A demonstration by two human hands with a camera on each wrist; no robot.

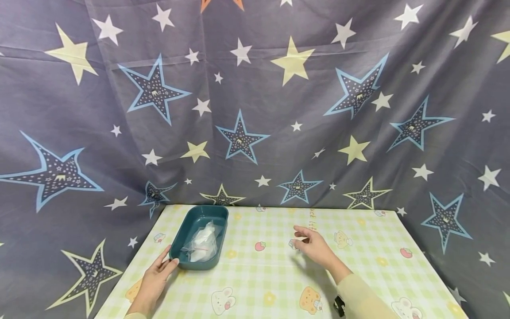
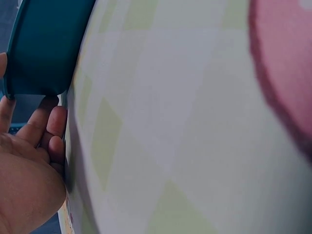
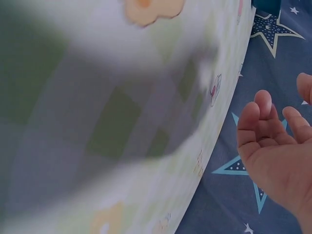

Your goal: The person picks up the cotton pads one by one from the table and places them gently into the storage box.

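Observation:
A dark teal rectangular plastic box (image 1: 199,266) stands at the left of the table, its long side running away from me. Inside it lies a clear plastic bag (image 1: 205,241) with white contents that I cannot make out. At the box's near left corner my left hand (image 1: 156,277) grips the rim and wall between thumb and fingers. The left wrist view shows the box wall (image 2: 46,48) with fingers against its end. My right hand (image 1: 316,250) hovers above the table to the right, holding nothing, its fingers loosely bent; its shadow falls on the cloth below.
A green and white checked tablecloth (image 1: 255,277) with printed animals and strawberries covers the table. Behind and beside it hangs a grey curtain (image 1: 255,88) patterned with stars, meeting the table's back edge. A small black object (image 1: 339,305) sits at the right wrist.

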